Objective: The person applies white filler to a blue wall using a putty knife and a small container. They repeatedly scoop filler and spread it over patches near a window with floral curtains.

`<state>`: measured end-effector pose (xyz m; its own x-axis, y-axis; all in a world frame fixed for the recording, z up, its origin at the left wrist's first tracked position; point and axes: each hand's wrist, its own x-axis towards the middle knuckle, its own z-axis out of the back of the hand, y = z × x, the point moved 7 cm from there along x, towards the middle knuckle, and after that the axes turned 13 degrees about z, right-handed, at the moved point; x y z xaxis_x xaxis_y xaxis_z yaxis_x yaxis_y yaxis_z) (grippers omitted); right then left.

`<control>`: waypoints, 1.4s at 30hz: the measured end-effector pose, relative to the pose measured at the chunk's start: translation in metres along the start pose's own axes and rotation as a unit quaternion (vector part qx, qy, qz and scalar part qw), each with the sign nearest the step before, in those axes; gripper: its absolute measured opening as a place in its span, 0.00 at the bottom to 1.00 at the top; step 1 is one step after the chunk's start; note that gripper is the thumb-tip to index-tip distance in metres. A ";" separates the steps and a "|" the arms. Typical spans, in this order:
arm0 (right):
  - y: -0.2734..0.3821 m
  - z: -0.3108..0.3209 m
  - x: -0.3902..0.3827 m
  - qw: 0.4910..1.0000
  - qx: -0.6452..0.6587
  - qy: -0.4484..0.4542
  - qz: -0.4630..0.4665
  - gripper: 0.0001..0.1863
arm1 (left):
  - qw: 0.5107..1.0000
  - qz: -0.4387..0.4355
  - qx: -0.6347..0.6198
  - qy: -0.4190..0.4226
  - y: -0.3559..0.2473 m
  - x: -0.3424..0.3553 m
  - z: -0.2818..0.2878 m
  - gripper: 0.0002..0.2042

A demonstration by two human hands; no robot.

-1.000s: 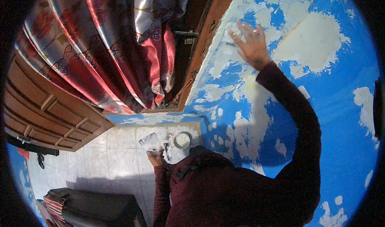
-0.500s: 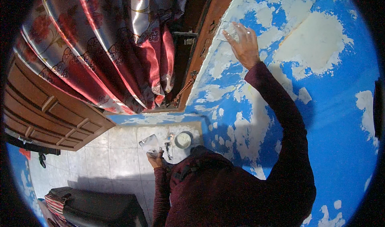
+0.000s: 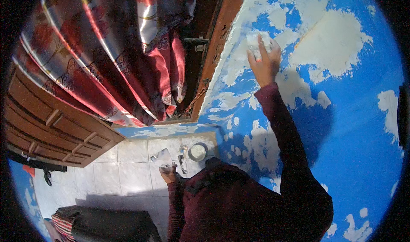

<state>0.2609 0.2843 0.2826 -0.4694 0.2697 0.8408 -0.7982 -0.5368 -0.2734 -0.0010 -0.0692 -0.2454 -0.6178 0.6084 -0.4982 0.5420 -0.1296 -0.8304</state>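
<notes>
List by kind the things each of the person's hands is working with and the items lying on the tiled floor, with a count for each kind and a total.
Flat tool pressed to the blue wall by the right hand: 1
Flat metal plate held by the left hand: 1
Round container on the floor: 1
Small tool beside the container: 1
Total: 4

Right hand (image 3: 264, 61) now farther left along the blue wall (image 3: 358, 126), nearer the door frame (image 3: 213, 58).
</notes>
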 end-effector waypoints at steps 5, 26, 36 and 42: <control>0.020 -0.012 0.026 0.996 0.019 -0.076 -0.046 0.31 | 0.999 -0.030 0.018 -0.004 -0.014 0.008 0.002 0.22; 0.052 -0.072 -0.084 0.993 0.020 0.070 -0.092 0.37 | 0.999 0.035 0.026 -0.007 -0.010 0.002 0.007 0.23; 0.028 -0.015 -0.016 0.994 0.051 -0.056 -0.077 0.32 | 1.000 0.009 0.013 0.005 -0.025 -0.014 0.005 0.25; 0.026 -0.030 -0.008 0.994 0.023 -0.081 -0.066 0.37 | 1.000 0.009 0.026 0.013 -0.032 -0.018 -0.002 0.23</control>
<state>0.2328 0.2918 0.2545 -0.2909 0.2098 0.9335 -0.8293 -0.5419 -0.1366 -0.0058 -0.0741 -0.2091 -0.5932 0.6248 -0.5078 0.5224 -0.1812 -0.8332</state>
